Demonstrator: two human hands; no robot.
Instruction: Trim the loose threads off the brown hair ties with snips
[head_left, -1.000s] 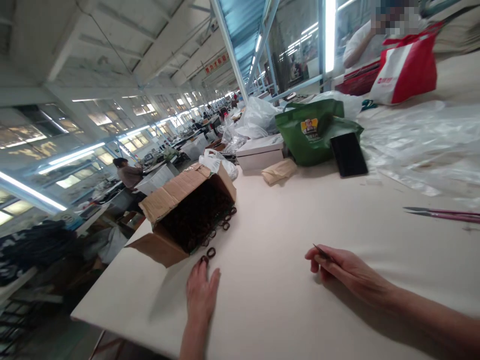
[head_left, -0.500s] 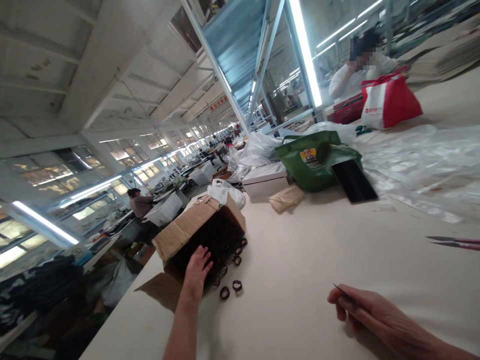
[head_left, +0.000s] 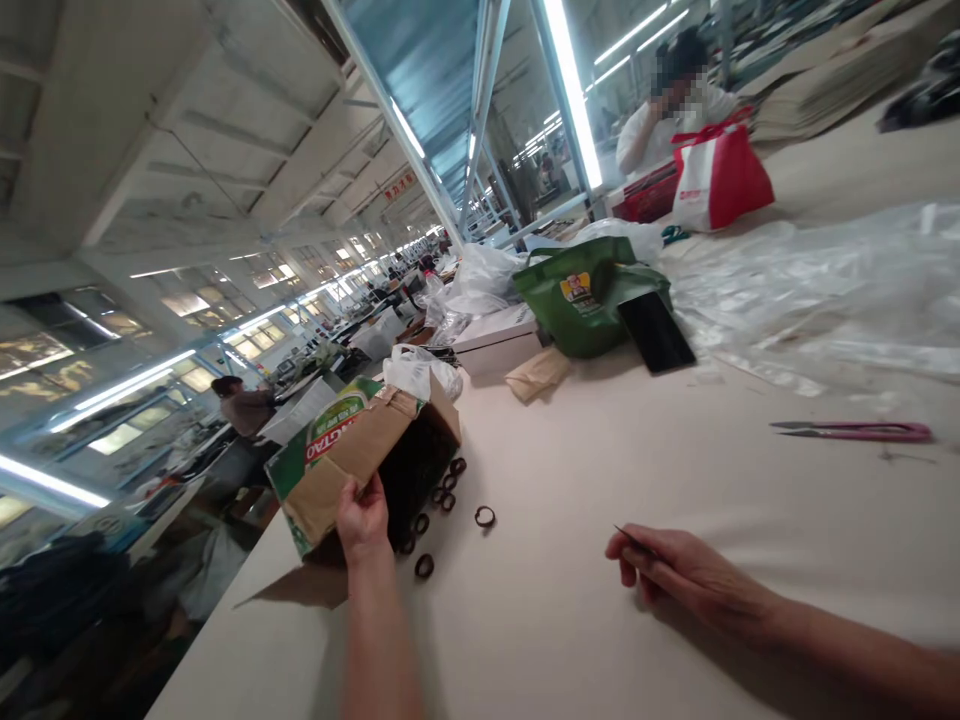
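Observation:
My left hand (head_left: 363,517) pinches the top flap of a cardboard box (head_left: 337,478), which lies on its side with its dark opening towards the right. Inside the box it is too dark to make out single pieces. Several small dark rings (head_left: 424,566) lie spilled in front of the opening, and one dark ring (head_left: 484,517) sits farther right. Closed around a thin, dark pointed tool (head_left: 634,540), my right hand (head_left: 675,570) is low over the right part of the table; its fingers hide most of that tool.
Pink-handled thread snips (head_left: 855,431) lie on the white table (head_left: 555,620). Farther back are a green bag (head_left: 585,310), a black phone (head_left: 657,332), a folded brown paper (head_left: 538,375), a white box (head_left: 495,340) and plastic sheeting (head_left: 817,290). Another person (head_left: 637,135) sits across the table.
My left hand has gone from the box's opening to its flap, and the box has tipped so its green printed side shows. One ring now lies apart. My right hand still holds the tool.

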